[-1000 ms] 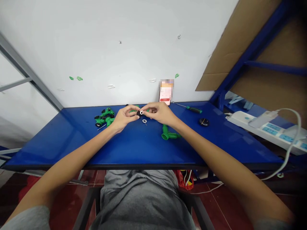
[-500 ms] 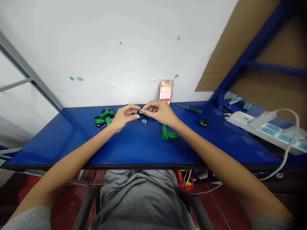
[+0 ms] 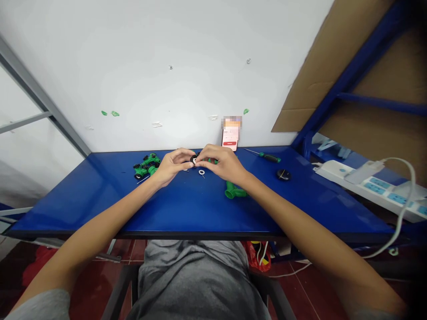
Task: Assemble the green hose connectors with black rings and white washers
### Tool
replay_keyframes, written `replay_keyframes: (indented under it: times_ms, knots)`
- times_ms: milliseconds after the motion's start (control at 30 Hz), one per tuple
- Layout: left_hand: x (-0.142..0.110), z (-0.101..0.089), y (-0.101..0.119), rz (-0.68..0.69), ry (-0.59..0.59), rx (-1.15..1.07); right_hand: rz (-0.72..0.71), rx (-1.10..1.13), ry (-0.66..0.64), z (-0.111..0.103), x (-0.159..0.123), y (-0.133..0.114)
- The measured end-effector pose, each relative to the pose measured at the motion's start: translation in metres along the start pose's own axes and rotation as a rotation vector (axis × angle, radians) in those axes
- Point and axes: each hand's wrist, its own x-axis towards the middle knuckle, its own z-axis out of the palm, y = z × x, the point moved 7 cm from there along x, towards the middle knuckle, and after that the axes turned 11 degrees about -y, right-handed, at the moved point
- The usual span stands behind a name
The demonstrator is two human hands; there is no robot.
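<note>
My left hand [image 3: 171,165] and my right hand [image 3: 223,162] meet above the far middle of the blue table [image 3: 187,209]. Between their pinched fingertips sits a small black round part [image 3: 194,158] with a white ring on it. Both hands grip it, fingers curled. A loose white washer [image 3: 201,172] lies on the table just below the hands. A green pipe fitting [image 3: 234,191] rests beside my right wrist.
A pile of green and black parts [image 3: 147,165] lies left of my left hand. A green-handled screwdriver [image 3: 267,156] and a black disc [image 3: 283,174] lie to the right. A phone [image 3: 230,132] leans on the wall. A white power strip [image 3: 373,186] sits on the right shelf.
The hands have stayed together on the small black part, with only slight finger movement. The view has tilted a little, so everything sits slightly lower in the picture.
</note>
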Motion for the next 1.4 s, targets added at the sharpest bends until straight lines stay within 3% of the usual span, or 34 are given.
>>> replay_keyframes:
  times_ms: [467,733,1167,1400]
  knots:
    - [-0.001,0.000,0.000,-0.012,-0.071,-0.047,-0.116,-0.036,0.098,-0.003,-0.003,-0.010]
    - [-0.001,0.006,0.007,0.006,-0.096,-0.094,-0.165,0.042,0.087,-0.004,-0.003,-0.017]
    - [-0.001,0.005,0.009,0.015,-0.091,-0.075,-0.186,-0.269,0.068,-0.003,-0.009,-0.028]
    - [-0.002,0.007,0.014,0.020,-0.097,-0.019,-0.174,-0.095,0.089,-0.001,-0.007,-0.022]
